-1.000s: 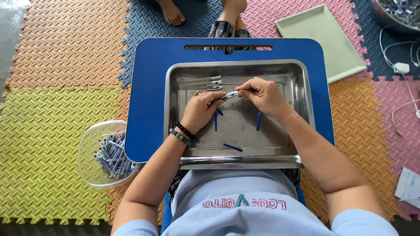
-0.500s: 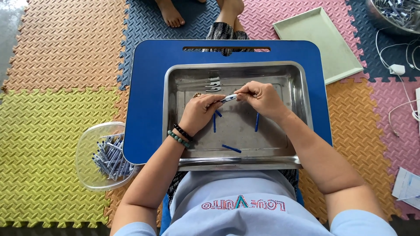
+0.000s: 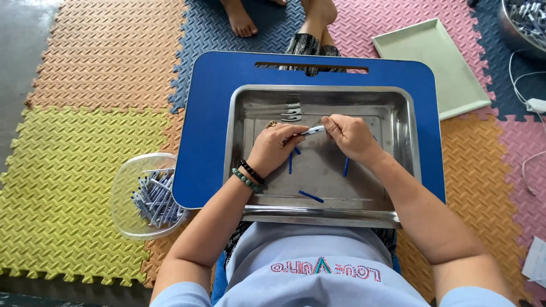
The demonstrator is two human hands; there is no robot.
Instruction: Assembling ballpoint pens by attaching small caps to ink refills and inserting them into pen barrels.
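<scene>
Two hands meeting over the middle of the steel tray, left hand and right hand, both pinched narrow on one small white-and-blue pen-like piece. Held just above the tray floor, between the fingertips, with its long axis nearly level and running left to right, the right end tilted slightly up. Which end is the tip, cannot tell. Seemingly in the middle of a joining or pulling-apart step on this piece; next move probably calling for a steady pinch and a straight push or pull along that axis, no bending. Lying loose on the tray floor, three blue sticks; some metal parts near the far wall. Beside the blue lap table, a clear bowl full of similar pieces.
</scene>
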